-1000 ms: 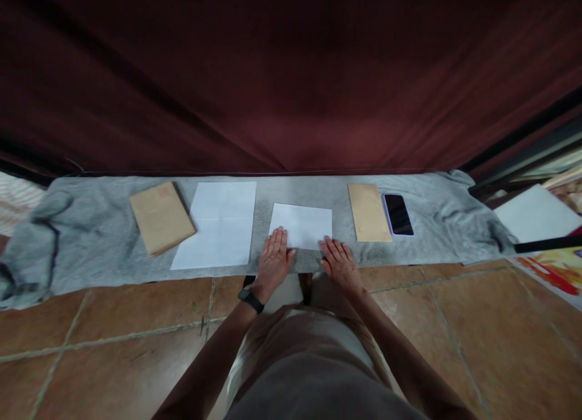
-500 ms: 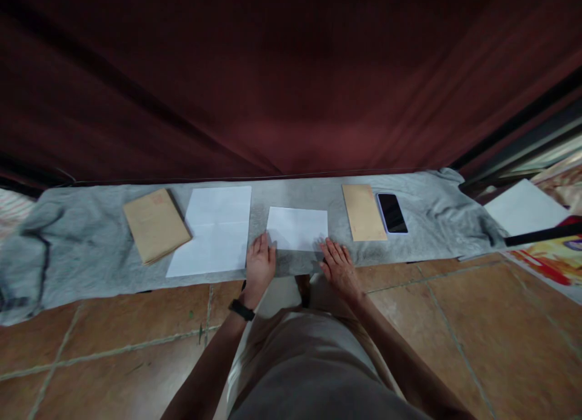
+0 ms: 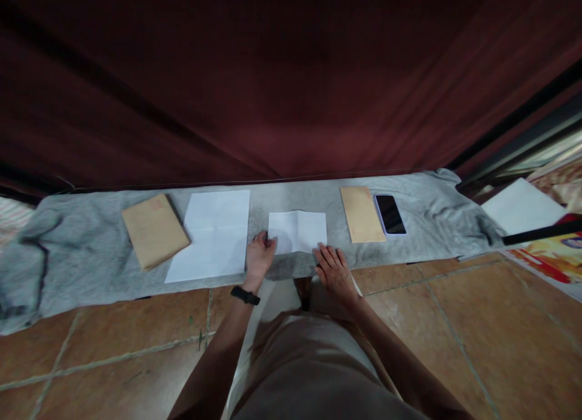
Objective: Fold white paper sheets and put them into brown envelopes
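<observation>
We see the folded paper [image 3: 297, 231] lying on the grey cloth [image 3: 82, 250] on the floor, between the sheet [image 3: 211, 235] and the envelope [image 3: 362, 214]. Our left hand [image 3: 259, 256] pinches the paper's near left corner, its grip closed on the edge. Our right hand [image 3: 334, 268] lies flat, fingers spread, touching the near right corner. A phone [image 3: 390, 214] lies just beside the envelope; a stack [image 3: 154, 230] sits left of the sheet.

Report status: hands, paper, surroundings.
Left hand pinching folded paper at its left edge. Right hand flat by its near right corner. Envelope and phone lie right.
</observation>
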A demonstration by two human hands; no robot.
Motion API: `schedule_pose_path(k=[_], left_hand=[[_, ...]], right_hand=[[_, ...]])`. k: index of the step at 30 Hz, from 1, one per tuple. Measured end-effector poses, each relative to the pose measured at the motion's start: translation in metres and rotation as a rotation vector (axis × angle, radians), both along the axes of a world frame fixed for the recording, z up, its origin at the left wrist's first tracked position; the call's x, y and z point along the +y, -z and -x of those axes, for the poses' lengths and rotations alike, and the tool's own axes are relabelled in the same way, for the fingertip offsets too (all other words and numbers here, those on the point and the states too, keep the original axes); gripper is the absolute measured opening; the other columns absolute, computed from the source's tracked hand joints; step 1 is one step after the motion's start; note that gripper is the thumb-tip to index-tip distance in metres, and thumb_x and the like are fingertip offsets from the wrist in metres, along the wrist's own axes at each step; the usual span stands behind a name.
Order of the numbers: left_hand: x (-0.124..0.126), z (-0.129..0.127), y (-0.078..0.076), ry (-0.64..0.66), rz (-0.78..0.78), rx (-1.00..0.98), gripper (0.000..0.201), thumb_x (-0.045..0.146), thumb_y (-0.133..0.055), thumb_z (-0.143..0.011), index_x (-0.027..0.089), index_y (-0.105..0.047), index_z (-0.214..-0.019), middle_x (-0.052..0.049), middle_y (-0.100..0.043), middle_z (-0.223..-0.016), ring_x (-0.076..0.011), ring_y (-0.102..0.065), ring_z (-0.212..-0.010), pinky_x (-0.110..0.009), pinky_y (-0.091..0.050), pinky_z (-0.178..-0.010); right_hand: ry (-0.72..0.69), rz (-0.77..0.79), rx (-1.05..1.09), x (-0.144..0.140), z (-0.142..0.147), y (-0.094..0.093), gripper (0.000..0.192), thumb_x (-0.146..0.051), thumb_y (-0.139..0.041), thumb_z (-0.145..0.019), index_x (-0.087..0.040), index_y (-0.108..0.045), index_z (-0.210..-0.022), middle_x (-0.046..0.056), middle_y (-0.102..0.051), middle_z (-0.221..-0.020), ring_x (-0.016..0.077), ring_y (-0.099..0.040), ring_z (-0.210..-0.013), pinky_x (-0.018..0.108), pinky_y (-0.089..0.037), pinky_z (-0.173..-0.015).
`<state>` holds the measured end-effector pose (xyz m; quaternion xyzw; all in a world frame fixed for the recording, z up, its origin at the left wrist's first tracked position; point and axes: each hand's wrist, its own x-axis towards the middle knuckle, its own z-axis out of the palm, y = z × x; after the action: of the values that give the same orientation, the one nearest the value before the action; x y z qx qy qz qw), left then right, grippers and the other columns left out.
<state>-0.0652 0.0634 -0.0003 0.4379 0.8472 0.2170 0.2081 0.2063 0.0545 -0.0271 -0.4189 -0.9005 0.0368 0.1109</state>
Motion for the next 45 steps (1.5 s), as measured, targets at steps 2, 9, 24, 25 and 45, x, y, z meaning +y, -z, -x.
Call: schedule_pose_path(k=[2, 9, 24, 25, 45], left_hand=[[0.002, 0.001, -0.004, -0.01, 0.05, -0.02, 0.039, 0.038, -0.059, -0.091, 0.014, -0.066, -0.12, -0.01, -0.075, -0.096, -0.0238, -0.07, -0.091, -0.032, -0.052, -0.081], [0.006, 0.005, -0.011, 0.017, 0.119, -0.038, 0.022, 0.037, -0.063, -0.086, 0.017, -0.072, -0.087, -0.008, -0.075, -0.084, -0.023, -0.071, -0.083, -0.029, -0.049, -0.072], [0.004, 0.016, -0.006, 0.027, 0.124, 0.014, 0.021, 0.041, -0.057, -0.086, 0.023, -0.066, -0.082, -0.003, -0.071, -0.077, -0.0214, -0.068, -0.077, -0.028, -0.046, -0.066], [0.004, 0.017, -0.006, 0.027, 0.123, 0.015, 0.019, 0.04, -0.058, -0.086, 0.023, -0.065, -0.082, -0.002, -0.07, -0.077, -0.0212, -0.068, -0.077, -0.028, -0.046, -0.066], [0.003, 0.014, -0.006, -0.017, 0.102, 0.004, 0.015, 0.036, -0.063, -0.089, 0.022, -0.067, -0.093, -0.005, -0.075, -0.091, -0.023, -0.071, -0.088, -0.029, -0.048, -0.073]], right_hand=[[-0.003, -0.003, 0.003, 0.0, 0.0, 0.001, 0.051, -0.032, -0.042, -0.107, -0.021, -0.042, -0.156, 0.01, -0.043, -0.161, 0.0285, -0.042, -0.147, 0.051, -0.026, -0.123], [0.001, 0.014, 0.025, 0.001, 0.001, -0.002, 0.05, -0.032, -0.043, -0.106, -0.019, -0.044, -0.154, 0.012, -0.044, -0.16, 0.0289, -0.041, -0.147, 0.052, -0.027, -0.123], [-0.119, 0.05, 0.109, -0.004, 0.049, -0.003, 0.05, -0.036, -0.049, -0.104, -0.023, -0.048, -0.153, 0.008, -0.046, -0.159, 0.0251, -0.041, -0.148, 0.05, -0.029, -0.124], [-0.12, 0.05, 0.101, -0.004, 0.048, -0.002, 0.051, -0.036, -0.05, -0.104, -0.023, -0.047, -0.153, 0.007, -0.046, -0.159, 0.0248, -0.041, -0.148, 0.049, -0.03, -0.124], [-0.037, 0.053, 0.021, -0.004, -0.01, -0.002, 0.053, -0.033, -0.04, -0.107, -0.016, -0.038, -0.158, 0.011, -0.041, -0.162, 0.0262, -0.038, -0.149, 0.049, -0.029, -0.124]])
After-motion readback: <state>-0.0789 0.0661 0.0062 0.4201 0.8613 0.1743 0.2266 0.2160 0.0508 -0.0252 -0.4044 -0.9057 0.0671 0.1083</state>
